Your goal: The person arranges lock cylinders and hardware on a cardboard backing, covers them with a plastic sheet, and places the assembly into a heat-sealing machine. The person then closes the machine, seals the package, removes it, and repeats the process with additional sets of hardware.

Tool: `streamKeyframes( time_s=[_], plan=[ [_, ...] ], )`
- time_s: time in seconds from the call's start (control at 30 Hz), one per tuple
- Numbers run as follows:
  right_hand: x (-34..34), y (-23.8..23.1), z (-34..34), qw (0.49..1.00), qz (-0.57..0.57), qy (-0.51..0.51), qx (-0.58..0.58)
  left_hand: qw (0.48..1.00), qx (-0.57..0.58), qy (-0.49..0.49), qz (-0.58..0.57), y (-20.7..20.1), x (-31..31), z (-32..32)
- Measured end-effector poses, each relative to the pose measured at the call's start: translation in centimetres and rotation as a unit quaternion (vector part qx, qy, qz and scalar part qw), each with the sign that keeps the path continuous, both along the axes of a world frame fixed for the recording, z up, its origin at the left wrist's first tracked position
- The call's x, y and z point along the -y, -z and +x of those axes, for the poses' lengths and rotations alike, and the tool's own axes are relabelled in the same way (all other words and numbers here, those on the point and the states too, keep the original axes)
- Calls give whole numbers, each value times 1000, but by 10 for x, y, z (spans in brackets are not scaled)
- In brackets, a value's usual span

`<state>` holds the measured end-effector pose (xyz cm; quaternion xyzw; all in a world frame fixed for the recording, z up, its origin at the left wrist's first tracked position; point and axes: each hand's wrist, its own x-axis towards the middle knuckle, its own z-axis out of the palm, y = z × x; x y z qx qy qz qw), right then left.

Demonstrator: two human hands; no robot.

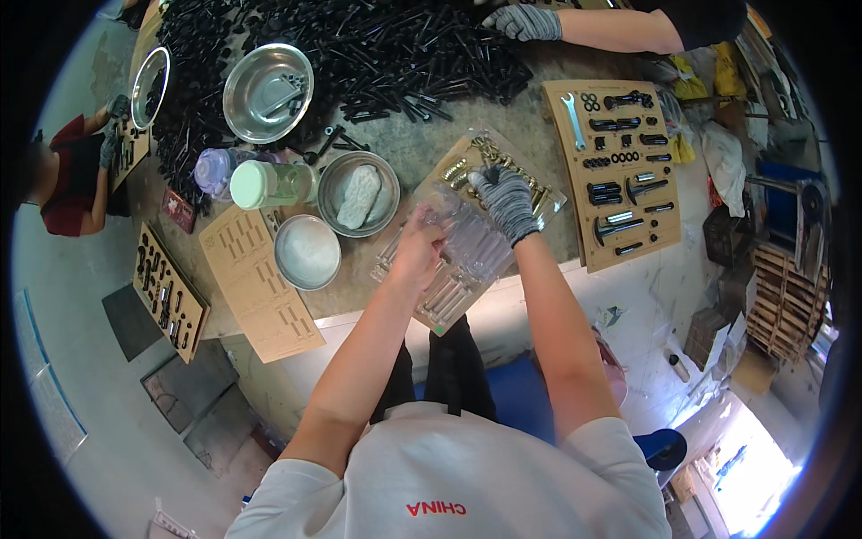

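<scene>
My bare left hand (419, 249) is closed on crumpled clear plastic film (442, 208). The film lies over a cardboard panel (425, 303) set at a slant across the table's near edge. Silver bolts (446, 295) line the panel's near part, and gold-coloured bolts and fittings (489, 151) its far part. My right hand (505, 205), in a grey knit glove, rests on the panel among the gold-coloured pieces. Its fingers are curled, and whatever is between them is hidden. Between my hands the film looks wrinkled and shiny.
Left of the panel sit a steel bowl with a white bundle (359, 196), a smaller steel bowl (308, 252) and a green-lidded jar (260, 185). A board of black hardware (613, 171) lies right. Black bolts (377, 54) heap behind. A co-worker's gloved hand (525, 22) reaches in; another person stands left.
</scene>
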<state>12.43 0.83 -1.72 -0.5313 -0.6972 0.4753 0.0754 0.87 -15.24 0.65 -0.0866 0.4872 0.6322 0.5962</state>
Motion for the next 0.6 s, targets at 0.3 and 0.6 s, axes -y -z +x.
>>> streamKeyframes(
  time_s=[0.3, 0.6],
  plan=[
    [-23, -4, 8, 993, -93, 41, -57, 996, -24, 42, -73, -21, 19, 22],
    [-22, -15, 14, 969, -214, 95, -77, 974, -95, 153, -141, -29, 23, 34]
  ],
)
